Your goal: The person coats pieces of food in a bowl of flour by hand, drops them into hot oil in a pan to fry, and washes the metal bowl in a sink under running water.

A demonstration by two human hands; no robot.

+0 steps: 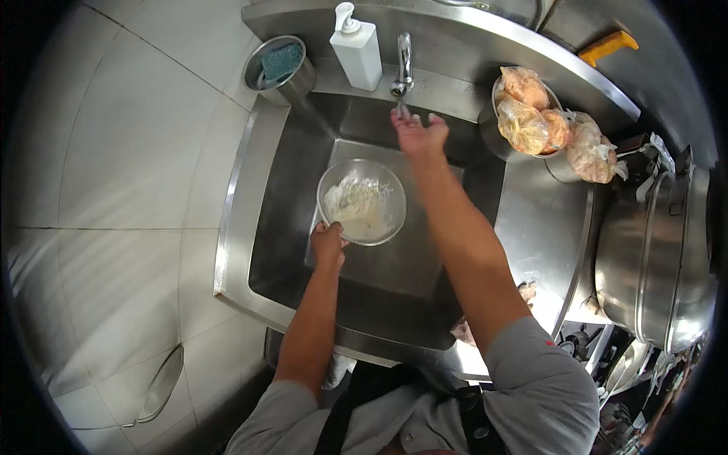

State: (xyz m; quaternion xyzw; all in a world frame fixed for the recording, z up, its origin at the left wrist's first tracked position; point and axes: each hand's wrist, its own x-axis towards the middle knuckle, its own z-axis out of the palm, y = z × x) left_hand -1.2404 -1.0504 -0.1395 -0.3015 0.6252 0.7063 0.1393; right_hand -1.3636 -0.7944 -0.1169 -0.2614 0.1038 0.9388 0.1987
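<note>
My left hand [328, 244] grips the lower left rim of a round bowl [400, 196], which it holds over the sink [394, 277]. White, flour-like powder [355, 201] and some cloudy liquid lie in the bowl. Up near the back wall of the sink, my right hand [421, 135] is under the faucet [404, 64], palm up with the fingers apart. Water seems to run from the spout onto its fingertips. Nothing is held in that hand.
A white pump bottle [356, 57] stands left of the faucet, beside a metal pot [287, 89] with a green scouring pad [281, 62]. Bagged orange-pink food [523, 125] fills containers at the right. A large steel pot [633, 258] is farther right. An orange handle [609, 48] shows behind.
</note>
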